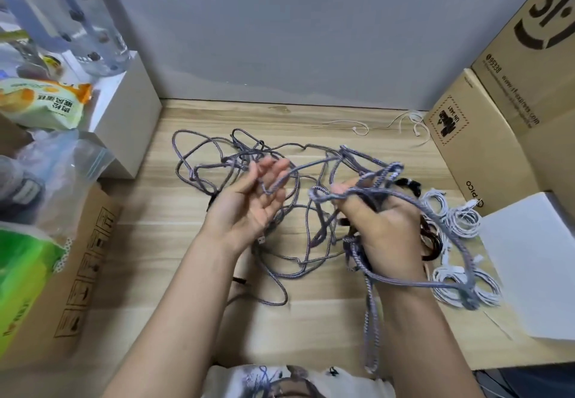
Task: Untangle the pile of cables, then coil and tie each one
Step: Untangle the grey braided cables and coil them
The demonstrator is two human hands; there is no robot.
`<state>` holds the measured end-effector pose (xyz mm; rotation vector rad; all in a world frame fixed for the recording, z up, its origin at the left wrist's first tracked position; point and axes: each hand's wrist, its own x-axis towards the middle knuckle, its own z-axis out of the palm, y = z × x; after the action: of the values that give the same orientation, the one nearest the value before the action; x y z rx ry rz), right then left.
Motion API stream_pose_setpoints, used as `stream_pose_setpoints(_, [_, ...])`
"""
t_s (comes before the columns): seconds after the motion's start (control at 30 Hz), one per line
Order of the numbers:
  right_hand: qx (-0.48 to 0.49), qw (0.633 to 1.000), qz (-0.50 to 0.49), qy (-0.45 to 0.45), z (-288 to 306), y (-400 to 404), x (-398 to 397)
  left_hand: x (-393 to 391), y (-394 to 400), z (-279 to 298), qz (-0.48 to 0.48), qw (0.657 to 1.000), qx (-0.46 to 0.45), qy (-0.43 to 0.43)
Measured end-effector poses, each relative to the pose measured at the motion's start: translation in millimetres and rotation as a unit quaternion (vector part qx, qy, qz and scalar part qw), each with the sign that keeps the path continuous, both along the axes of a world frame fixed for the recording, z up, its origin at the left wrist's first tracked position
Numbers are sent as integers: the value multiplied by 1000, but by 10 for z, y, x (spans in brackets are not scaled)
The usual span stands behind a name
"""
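Note:
A tangle of grey-purple braided cable (pixel 217 161) sprawls over the middle of the wooden table (pixel 174 242). My left hand (pixel 249 204) is raised palm-up above it, with one strand looped over its loosely curled fingers. My right hand (pixel 385 226) grips a bunch of the same braided cable, and several loops hang from it down toward the table's near edge. Coiled white cables (pixel 457 217) lie right of my right hand. A dark brown coiled cable (pixel 431 242) is partly hidden behind that hand.
Cardboard boxes (pixel 485 148) line the right side, with a white box (pixel 535 260) in front of them. On the left stand a white box (pixel 130 117), snack bags, a plastic bag and a cardboard box (pixel 84 257). Thin beige earphone wires (pixel 361 126) lie by the back wall.

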<state>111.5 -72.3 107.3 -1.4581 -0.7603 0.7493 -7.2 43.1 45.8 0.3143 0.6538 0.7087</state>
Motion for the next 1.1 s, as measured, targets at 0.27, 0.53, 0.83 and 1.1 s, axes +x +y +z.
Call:
stream_pose_setpoints(0.27, [-96,992,45,-74,-67,94,-79,69,-233,165,-51,992,113,17])
stream_pose_setpoints(0.53, [-125,965,104,-206,-159,107,-81,116,-302,218,-57,987,146,21])
stream_pose_setpoints(0.83, [-85,948,79,-295,-171,31,-88,-11,-84,61,-7,745,356,563])
stream_pose_setpoints(1.1, [-69,914,107,-386,-138,-28,-4,-184,283,45,-55,802,283,522])
